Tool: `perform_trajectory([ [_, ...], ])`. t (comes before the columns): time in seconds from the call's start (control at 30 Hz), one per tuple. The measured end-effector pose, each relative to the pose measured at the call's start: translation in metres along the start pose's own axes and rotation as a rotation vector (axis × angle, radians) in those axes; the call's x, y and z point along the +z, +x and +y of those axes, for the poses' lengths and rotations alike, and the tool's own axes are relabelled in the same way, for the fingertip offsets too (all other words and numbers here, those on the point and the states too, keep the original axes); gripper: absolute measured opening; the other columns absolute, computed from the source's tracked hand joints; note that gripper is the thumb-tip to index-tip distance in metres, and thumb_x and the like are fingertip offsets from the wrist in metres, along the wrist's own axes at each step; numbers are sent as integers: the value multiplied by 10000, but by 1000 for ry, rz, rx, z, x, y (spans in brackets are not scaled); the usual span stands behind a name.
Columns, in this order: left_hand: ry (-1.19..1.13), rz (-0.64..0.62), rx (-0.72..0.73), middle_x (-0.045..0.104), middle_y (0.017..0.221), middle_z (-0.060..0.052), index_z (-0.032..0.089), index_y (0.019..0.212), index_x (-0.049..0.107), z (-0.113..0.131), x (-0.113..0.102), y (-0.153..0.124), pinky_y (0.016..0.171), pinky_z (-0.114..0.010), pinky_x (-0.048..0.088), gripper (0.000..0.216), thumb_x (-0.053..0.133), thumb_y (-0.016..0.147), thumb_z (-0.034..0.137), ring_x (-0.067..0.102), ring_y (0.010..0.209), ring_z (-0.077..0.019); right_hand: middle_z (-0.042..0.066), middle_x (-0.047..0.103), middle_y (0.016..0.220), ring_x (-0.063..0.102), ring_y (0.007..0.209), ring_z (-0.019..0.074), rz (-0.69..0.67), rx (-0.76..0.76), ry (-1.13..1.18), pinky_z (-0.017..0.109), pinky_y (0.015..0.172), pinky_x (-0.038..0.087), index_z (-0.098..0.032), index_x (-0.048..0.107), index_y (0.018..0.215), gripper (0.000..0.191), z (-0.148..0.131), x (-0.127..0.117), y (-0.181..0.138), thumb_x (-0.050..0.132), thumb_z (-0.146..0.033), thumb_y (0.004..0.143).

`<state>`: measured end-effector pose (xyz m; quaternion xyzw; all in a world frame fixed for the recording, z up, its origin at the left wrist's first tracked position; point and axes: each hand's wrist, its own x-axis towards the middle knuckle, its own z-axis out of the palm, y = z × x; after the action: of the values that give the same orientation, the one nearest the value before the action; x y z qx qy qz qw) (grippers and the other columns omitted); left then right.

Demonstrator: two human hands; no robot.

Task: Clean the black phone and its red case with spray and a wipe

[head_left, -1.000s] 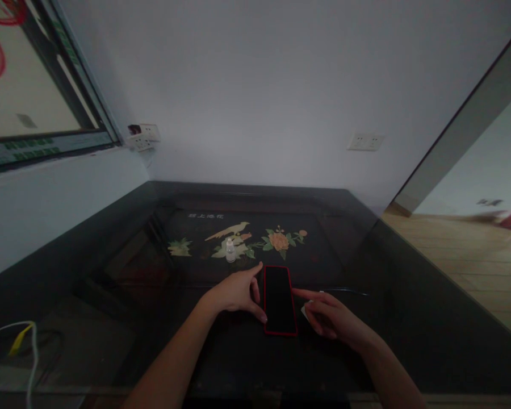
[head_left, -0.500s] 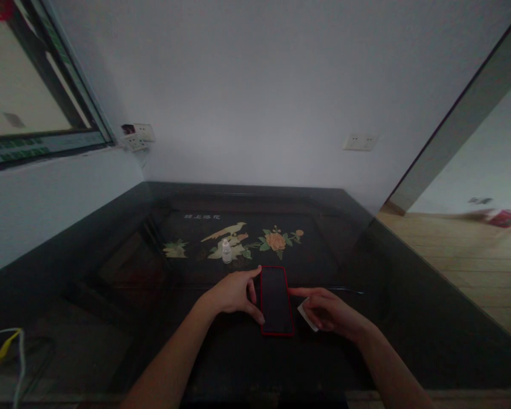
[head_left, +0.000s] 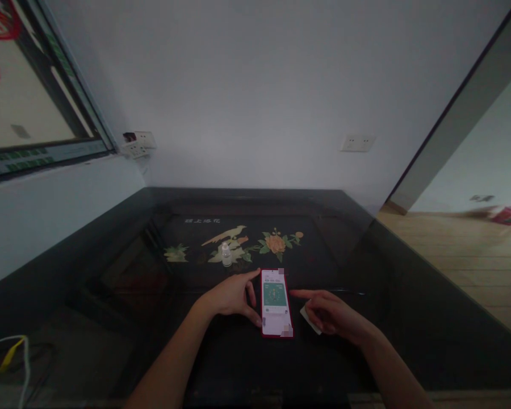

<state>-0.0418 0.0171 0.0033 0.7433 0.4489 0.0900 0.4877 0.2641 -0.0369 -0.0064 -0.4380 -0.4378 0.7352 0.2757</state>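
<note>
A smartphone [head_left: 275, 318] in a red case lies on the dark tabletop, its screen lit with a green panel on a white page. My left hand [head_left: 234, 294] holds the phone along its left edge, index finger at the upper corner and thumb lower down. Just off the phone's right edge, my right hand [head_left: 326, 309] points with its index finger. Its other fingers are curled round a small flat white piece [head_left: 310, 321], possibly a cloth or card; most of it is hidden. Beyond the phone stands a small clear bottle [head_left: 226, 255] with a white cap.
The dark glossy table [head_left: 409, 318] bears a bird-and-flower inlay [head_left: 275, 244]. White and yellow cables [head_left: 12, 352] lie at the lower left. Wall sockets [head_left: 357, 143] and a window [head_left: 38, 79] are behind. To the right is a wooden floor with a red box [head_left: 509, 215].
The phone's screen has gone from dark to lit. My right index finger has shifted very slightly away from the phone's side. My left hand keeps its place.
</note>
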Motion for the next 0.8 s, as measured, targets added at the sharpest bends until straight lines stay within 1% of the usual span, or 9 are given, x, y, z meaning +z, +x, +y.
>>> perform_trajectory([
  [0.17,17,11,9,730,864,17,220,1613,238,1,1,0,573,-237,396,1341,945,490,412,653,739,-191,-49,560,529,328,380,66,-59,-1,-8,208,372,140,-86,508,1476,676,2,1,2,604,-313,846],
  [0.27,30,14,17,738,857,14,214,1610,252,4,1,0,586,-240,395,1338,944,486,436,662,738,-192,-52,554,517,318,380,63,-57,-2,-15,204,375,142,-92,519,1471,669,0,3,1,602,-295,839],
  [0.4,51,26,12,749,860,10,206,1606,267,5,1,1,586,-243,383,1339,940,477,464,669,743,-198,-65,528,485,261,375,54,-66,6,-32,200,378,151,-77,548,1446,664,-7,7,-2,597,-266,811],
  [0.5,68,30,15,755,856,7,209,1606,266,4,2,3,602,-246,380,1334,933,483,477,675,745,-203,-68,518,477,268,376,56,-81,24,-46,202,379,149,-64,551,1441,678,-11,9,-2,594,-256,792],
  [0.6,78,39,23,757,859,4,210,1607,266,3,3,3,621,-250,387,1335,933,482,483,679,750,-205,-67,521,480,278,374,57,-65,23,-53,203,380,141,-78,545,1451,681,-9,8,-1,594,-265,798],
  [0.73,56,27,21,752,875,12,228,1605,270,1,3,3,613,-247,394,1346,943,467,480,679,746,-200,-47,565,508,328,376,62,-47,10,-74,207,383,168,-86,559,1440,665,-5,3,2,586,-306,813],
  [0.8,50,22,22,747,868,17,235,1605,267,1,2,2,610,-244,393,1353,948,463,484,676,745,-199,-44,567,506,350,377,67,0,-2,-88,210,389,174,-79,566,1429,665,-3,1,4,585,-334,816],
])
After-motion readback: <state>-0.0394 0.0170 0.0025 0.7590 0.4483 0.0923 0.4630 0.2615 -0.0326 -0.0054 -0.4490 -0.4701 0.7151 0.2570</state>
